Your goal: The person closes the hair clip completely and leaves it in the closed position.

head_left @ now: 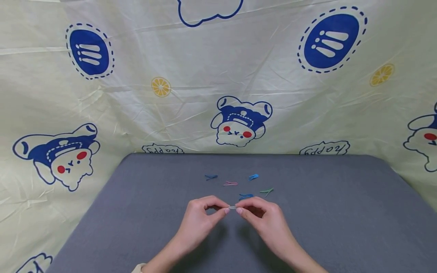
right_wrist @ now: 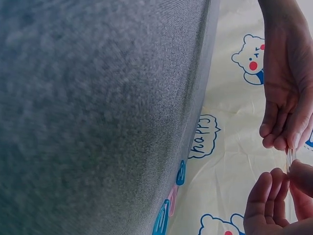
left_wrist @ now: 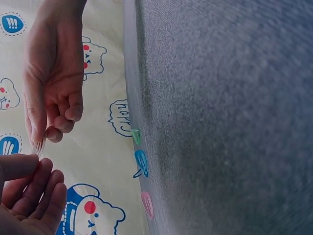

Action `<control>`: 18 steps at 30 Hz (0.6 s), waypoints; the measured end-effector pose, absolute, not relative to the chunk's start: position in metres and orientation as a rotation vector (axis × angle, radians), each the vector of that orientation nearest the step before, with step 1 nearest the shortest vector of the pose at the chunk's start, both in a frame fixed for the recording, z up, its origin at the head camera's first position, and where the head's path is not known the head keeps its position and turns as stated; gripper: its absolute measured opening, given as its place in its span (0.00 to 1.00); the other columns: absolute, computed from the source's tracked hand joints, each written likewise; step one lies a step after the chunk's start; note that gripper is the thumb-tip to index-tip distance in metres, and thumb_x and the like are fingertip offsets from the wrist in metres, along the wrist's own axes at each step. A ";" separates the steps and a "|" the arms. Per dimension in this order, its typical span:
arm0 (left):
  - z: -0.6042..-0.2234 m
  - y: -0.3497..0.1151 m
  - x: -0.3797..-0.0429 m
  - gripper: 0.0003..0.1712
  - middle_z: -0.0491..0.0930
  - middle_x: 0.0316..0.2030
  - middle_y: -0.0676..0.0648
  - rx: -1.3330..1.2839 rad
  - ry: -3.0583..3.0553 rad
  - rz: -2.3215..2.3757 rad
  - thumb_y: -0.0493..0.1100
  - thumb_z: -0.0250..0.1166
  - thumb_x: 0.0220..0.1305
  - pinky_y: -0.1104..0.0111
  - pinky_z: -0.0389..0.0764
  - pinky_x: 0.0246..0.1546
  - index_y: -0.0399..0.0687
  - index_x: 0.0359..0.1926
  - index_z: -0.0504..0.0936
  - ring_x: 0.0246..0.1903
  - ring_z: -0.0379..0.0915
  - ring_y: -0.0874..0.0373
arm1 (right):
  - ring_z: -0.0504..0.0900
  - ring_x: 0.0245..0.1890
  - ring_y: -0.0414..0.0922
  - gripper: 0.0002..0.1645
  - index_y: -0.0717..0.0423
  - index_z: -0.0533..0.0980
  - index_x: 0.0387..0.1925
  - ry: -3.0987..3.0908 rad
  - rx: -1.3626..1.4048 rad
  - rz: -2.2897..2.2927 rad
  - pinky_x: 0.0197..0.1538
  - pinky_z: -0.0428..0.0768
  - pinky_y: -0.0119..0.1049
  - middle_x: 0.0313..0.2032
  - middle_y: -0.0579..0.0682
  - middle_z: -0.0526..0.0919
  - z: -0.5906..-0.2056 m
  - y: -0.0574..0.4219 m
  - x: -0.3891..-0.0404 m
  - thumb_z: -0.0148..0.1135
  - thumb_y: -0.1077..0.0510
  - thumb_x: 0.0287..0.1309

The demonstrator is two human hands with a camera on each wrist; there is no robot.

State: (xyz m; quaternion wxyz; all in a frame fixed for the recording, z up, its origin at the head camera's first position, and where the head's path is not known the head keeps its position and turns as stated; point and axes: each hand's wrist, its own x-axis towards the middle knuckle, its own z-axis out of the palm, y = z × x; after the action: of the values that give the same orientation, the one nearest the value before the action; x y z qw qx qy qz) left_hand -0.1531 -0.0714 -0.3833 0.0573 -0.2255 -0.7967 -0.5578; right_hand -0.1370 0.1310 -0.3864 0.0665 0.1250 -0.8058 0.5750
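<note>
Between my two hands, above the table, is a small whitish hair clip (head_left: 233, 207). My left hand (head_left: 195, 223) pinches one end between thumb and forefinger. The opposite end is pinched the same way by my right hand (head_left: 271, 222). Both wrist views show the pale clip's thin prongs (left_wrist: 39, 148) bridging the fingertips, its ends covered by them. Just beyond the right hand's fingers lies a blue hair clip (head_left: 246, 196), with a green clip (head_left: 267, 192) to its right.
Farther back on the grey table (head_left: 153, 227) lie a pink clip (head_left: 230, 183), a dark blue clip (head_left: 211, 177) and a bright blue clip (head_left: 253, 177). A cream curtain (head_left: 191, 125) with printed bears hangs behind the table's far edge.
</note>
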 end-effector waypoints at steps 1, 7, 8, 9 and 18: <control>-0.383 -0.072 -0.154 0.04 0.84 0.31 0.62 -0.684 -2.414 -1.690 0.42 0.71 0.62 0.61 0.80 0.42 0.59 0.34 0.88 0.36 0.79 0.63 | 0.83 0.33 0.44 0.07 0.43 0.84 0.39 -2.432 0.373 1.748 0.38 0.81 0.35 0.35 0.42 0.85 -0.386 0.131 -0.138 0.70 0.51 0.58; -0.383 -0.075 -0.156 0.06 0.84 0.32 0.60 -0.678 -2.400 -1.664 0.38 0.71 0.61 0.62 0.80 0.42 0.57 0.34 0.88 0.36 0.79 0.63 | 0.83 0.36 0.50 0.09 0.45 0.85 0.40 -2.462 0.338 1.871 0.41 0.82 0.36 0.36 0.46 0.86 -0.384 0.129 -0.143 0.69 0.49 0.59; -0.383 -0.075 -0.157 0.05 0.84 0.32 0.60 -0.677 -2.399 -1.658 0.38 0.71 0.61 0.63 0.80 0.42 0.56 0.34 0.88 0.36 0.79 0.63 | 0.83 0.36 0.50 0.10 0.46 0.85 0.40 -2.463 0.345 1.885 0.42 0.82 0.36 0.35 0.46 0.85 -0.384 0.129 -0.144 0.68 0.48 0.59; -0.384 -0.076 -0.158 0.05 0.84 0.32 0.60 -0.677 -2.397 -1.651 0.38 0.71 0.61 0.62 0.80 0.42 0.56 0.34 0.88 0.36 0.79 0.63 | 0.83 0.36 0.50 0.10 0.46 0.85 0.41 -2.459 0.354 1.903 0.42 0.82 0.37 0.34 0.47 0.85 -0.384 0.128 -0.145 0.68 0.48 0.60; -0.388 -0.085 -0.167 0.08 0.84 0.31 0.62 -0.697 -2.390 -1.582 0.37 0.72 0.59 0.59 0.80 0.41 0.58 0.33 0.88 0.36 0.79 0.64 | 0.81 0.32 0.49 0.13 0.53 0.85 0.42 -2.455 0.481 1.904 0.41 0.81 0.37 0.27 0.51 0.81 -0.386 0.124 -0.156 0.66 0.49 0.62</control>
State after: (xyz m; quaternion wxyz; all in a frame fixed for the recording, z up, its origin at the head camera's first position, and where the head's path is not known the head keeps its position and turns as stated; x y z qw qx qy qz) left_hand -0.1669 -0.0846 -0.3878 0.0959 -0.2351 -0.8066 -0.5338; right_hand -0.1564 0.1242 -0.3863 -0.0012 0.1531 -0.7809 0.6056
